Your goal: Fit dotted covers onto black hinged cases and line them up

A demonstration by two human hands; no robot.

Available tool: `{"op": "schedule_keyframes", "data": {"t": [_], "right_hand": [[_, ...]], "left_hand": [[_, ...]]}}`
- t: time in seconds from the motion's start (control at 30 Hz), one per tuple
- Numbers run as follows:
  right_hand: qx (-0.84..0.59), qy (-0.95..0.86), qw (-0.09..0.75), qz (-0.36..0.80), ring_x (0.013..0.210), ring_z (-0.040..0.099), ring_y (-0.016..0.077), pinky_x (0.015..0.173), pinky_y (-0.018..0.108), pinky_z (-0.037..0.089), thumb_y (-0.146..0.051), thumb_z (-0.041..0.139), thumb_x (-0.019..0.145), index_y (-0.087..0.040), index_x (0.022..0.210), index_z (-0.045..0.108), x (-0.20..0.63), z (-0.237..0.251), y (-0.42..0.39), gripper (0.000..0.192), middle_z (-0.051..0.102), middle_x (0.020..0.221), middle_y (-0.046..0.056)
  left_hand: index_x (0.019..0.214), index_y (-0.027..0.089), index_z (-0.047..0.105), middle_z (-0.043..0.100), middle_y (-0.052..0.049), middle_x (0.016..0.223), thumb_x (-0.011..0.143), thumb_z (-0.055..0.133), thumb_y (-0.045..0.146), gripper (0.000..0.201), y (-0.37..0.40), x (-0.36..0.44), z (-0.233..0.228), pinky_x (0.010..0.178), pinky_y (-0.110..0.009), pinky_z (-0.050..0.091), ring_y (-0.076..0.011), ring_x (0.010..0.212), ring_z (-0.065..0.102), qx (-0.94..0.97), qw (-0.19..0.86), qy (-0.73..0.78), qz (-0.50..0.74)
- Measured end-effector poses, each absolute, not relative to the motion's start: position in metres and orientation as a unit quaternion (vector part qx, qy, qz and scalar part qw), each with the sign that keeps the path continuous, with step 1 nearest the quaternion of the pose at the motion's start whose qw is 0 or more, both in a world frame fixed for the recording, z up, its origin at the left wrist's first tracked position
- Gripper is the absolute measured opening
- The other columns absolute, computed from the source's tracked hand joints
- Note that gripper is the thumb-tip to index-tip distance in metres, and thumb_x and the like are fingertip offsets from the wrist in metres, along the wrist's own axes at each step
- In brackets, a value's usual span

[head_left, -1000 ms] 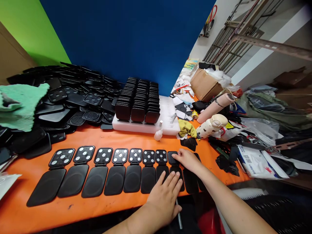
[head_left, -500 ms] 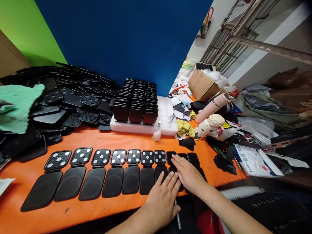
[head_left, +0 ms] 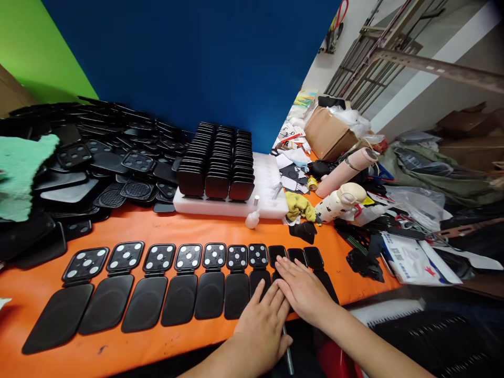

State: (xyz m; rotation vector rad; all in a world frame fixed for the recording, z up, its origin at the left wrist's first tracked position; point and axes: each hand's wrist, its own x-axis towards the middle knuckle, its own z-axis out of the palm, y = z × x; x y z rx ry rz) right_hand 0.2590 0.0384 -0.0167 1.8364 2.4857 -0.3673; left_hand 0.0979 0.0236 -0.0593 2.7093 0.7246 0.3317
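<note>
A row of black hinged two-panel pieces lies unfolded along the front of the orange table. Those to the left show small upper panels (head_left: pixel 159 257) with white dots, while the last few on the right have plain black upper panels (head_left: pixel 313 257). My left hand (head_left: pixel 262 323) rests flat, fingers extended, over the lower panels near the right end. Just beyond it, my right hand (head_left: pixel 301 289) lies flat with fingers stretched out, pressing on a neighbouring piece and partly covering it. The two hands touch at the fingers. Neither grips anything.
Behind the row, a white foam block (head_left: pixel 265 209) carries stacked black panels (head_left: pixel 218 185). A small bottle (head_left: pixel 252 219) stands before it. A heap of black pieces (head_left: pixel 134 142) fills the left. Yellow cloth (head_left: pixel 300 206), a cream bottle (head_left: pixel 338 203) and a pink bottle (head_left: pixel 344 172) are right.
My right hand has shifted slightly down toward me, its fingertips leaving more of a plain upper panel showing. My left hand stays nearly in place. The view has moved slightly.
</note>
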Motion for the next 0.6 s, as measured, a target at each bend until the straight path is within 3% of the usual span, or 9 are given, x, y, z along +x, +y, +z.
{"op": "schedule_keyframes", "data": {"t": [0.1,0.23,0.33,0.47,0.6], "right_hand": [[0.602,0.785,-0.021,-0.148,0.124,0.043,0.0215,0.106,0.045,0.029,-0.025,0.035,0.090,-0.017,0.127,0.052,0.257,-0.014,0.042,0.041,0.047,0.134,0.007],[0.665,0.714,-0.097,-0.193,0.112,0.055,0.0161,0.099,0.029,0.039,-0.033,0.041,0.088,-0.026,0.109,0.065,0.284,-0.014,0.062,0.032,0.062,0.119,0.000],[0.752,0.633,-0.125,-0.134,0.107,0.056,0.0196,0.092,0.032,0.042,-0.034,0.029,0.092,-0.018,0.112,0.061,0.327,-0.017,0.083,0.041,0.063,0.116,0.008],[0.820,0.553,-0.107,-0.100,0.096,0.060,0.0239,0.084,0.033,0.044,-0.033,0.040,0.087,-0.014,0.111,0.061,0.377,-0.027,0.106,0.037,0.061,0.112,0.014],[0.842,0.525,-0.083,-0.092,0.105,0.054,0.0277,0.088,0.034,0.040,-0.042,0.044,0.086,-0.013,0.111,0.061,0.389,-0.041,0.123,0.042,0.058,0.114,0.017]], "left_hand": [[0.136,0.010,0.036,0.034,-0.013,0.143,0.090,0.027,0.052,0.064,0.023,0.098,-0.061,0.108,-0.048,0.002,-0.0246,0.136,0.017,0.947,0.158,0.252,0.120],[0.139,0.011,0.030,0.026,-0.011,0.147,0.090,0.026,0.050,0.063,0.021,0.098,-0.063,0.108,-0.050,0.003,-0.0240,0.137,0.011,0.946,0.149,0.258,0.127],[0.140,0.012,0.027,0.020,-0.010,0.149,0.091,0.024,0.050,0.062,0.021,0.097,-0.064,0.108,-0.049,0.003,-0.0233,0.138,0.008,0.946,0.144,0.259,0.131],[0.141,0.013,0.025,0.019,-0.008,0.150,0.091,0.022,0.051,0.063,0.021,0.096,-0.063,0.108,-0.048,0.003,-0.0227,0.138,0.008,0.947,0.150,0.254,0.130],[0.142,0.016,0.024,0.017,-0.007,0.150,0.091,0.022,0.053,0.063,0.021,0.095,-0.061,0.109,-0.048,0.001,-0.0219,0.138,0.006,0.945,0.162,0.253,0.130]]}}
